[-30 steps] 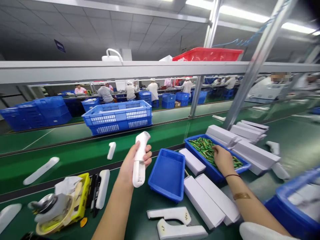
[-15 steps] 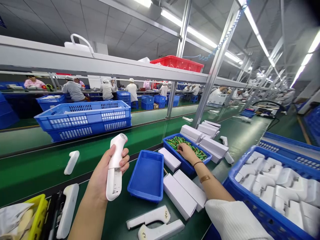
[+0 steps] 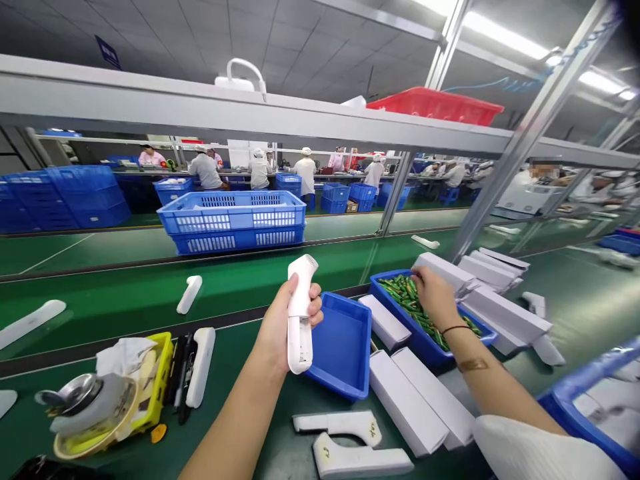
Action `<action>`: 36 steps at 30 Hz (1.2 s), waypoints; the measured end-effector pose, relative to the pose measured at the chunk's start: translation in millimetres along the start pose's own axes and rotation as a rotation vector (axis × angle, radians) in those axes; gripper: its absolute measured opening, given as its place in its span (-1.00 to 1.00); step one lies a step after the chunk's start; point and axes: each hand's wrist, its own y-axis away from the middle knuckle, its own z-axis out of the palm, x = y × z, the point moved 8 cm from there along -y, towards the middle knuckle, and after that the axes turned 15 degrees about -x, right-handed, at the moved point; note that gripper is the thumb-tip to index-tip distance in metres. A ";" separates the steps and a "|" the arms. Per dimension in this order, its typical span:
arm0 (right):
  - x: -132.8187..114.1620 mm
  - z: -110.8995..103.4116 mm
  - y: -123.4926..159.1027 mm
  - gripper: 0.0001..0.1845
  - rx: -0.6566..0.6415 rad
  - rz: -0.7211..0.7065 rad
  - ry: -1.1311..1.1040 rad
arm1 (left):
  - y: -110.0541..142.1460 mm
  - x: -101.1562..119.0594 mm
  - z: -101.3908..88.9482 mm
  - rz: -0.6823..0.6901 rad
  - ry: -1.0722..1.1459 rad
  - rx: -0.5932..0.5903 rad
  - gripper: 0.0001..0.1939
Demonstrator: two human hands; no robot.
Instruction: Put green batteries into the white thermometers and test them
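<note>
My left hand (image 3: 280, 327) grips a white thermometer-gun body (image 3: 300, 313) upright above the green bench, its open lower end pointing down. Right of it sits an empty blue tray (image 3: 340, 350). My right hand (image 3: 433, 297) reaches into a second blue tray (image 3: 480, 337) filled with green batteries (image 3: 407, 303); its fingers curl over the pile at the far end, and I cannot tell whether they hold any. White cartons (image 3: 415, 407) lie between the trays and in front of me.
Two more white gun bodies (image 3: 350, 443) lie at the near edge. At left stand a yellow tray (image 3: 163, 373) with tools, a tape roll (image 3: 85, 417) and white covers (image 3: 200, 367). A large blue crate (image 3: 233, 220) sits on the belt. Co-workers sit at the far line.
My view swung back left, so the blue bin of white parts at right is mostly out of frame. My right hand shifted toward the far end of the battery tray. The left hand still holds the body.
</note>
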 end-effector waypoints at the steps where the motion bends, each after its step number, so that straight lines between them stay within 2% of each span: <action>1: -6.0 -4.1 1.0 -0.90 0.016 -0.001 -0.033 | -0.5 -0.5 -0.3 0.009 0.012 -0.004 -0.82; 4: -49.8 -19.3 19.9 -0.83 0.029 -0.064 -0.177 | -2.2 -0.9 0.8 0.057 0.045 -0.025 -0.80; 5: -73.0 -25.1 32.0 -0.80 0.016 -0.111 -0.244 | -2.4 -0.8 1.7 0.079 0.050 -0.028 -0.78; 7: -123.2 -41.1 63.7 -0.82 0.016 -0.281 -0.627 | -1.8 -0.4 3.6 0.129 0.048 -0.023 -0.74; 9: -176.2 -50.0 98.1 -0.92 -0.077 -0.443 -0.759 | 0.0 0.5 6.9 0.180 0.027 -0.020 -0.70; 10: -199.4 -55.2 115.6 -0.95 -0.089 -0.540 -0.756 | 1.3 1.2 8.9 0.203 0.014 -0.021 -0.69; 12: -234.1 -59.2 146.0 -0.93 -0.075 -0.704 -0.597 | 4.4 3.0 12.9 0.246 -0.014 -0.027 -0.66; 14: -252.9 -55.1 167.3 -0.88 -0.012 -0.826 -0.360 | 7.8 6.2 16.8 0.288 -0.051 -0.044 -0.63; 16: -259.0 -46.9 176.6 -0.84 0.016 -0.907 -0.245 | 10.9 9.6 21.3 0.323 -0.108 -0.077 -0.57; 18: -255.5 -40.1 172.4 -0.85 -0.058 -0.910 -0.363 | 12.9 11.3 25.4 0.342 -0.160 -0.111 -0.55; 20: -247.7 -29.0 158.4 -0.94 -0.242 -0.778 -0.579 | 14.0 10.6 28.6 0.351 -0.169 -0.138 -0.60; 24: -238.5 4.9 146.9 -0.67 -0.685 -0.403 -0.998 | 14.1 3.8 37.3 0.331 -0.149 -0.237 -0.74; 26: -238.9 11.6 148.9 -0.66 -0.769 -0.340 -1.117 | 13.8 1.6 39.4 0.319 -0.148 -0.273 -0.73; 31: -229.1 3.4 145.1 -0.81 -0.671 -0.381 -1.068 | 12.2 9.0 29.6 0.340 -0.131 -0.189 -0.59; 34: -213.9 -11.2 137.0 -0.90 -0.492 -0.332 -1.078 | 11.8 15.8 23.3 0.369 -0.134 -0.130 -0.61; 36: -206.5 -23.9 133.2 -0.91 -0.347 -0.311 -1.057 | 11.0 16.5 22.4 0.370 -0.158 -0.133 -0.64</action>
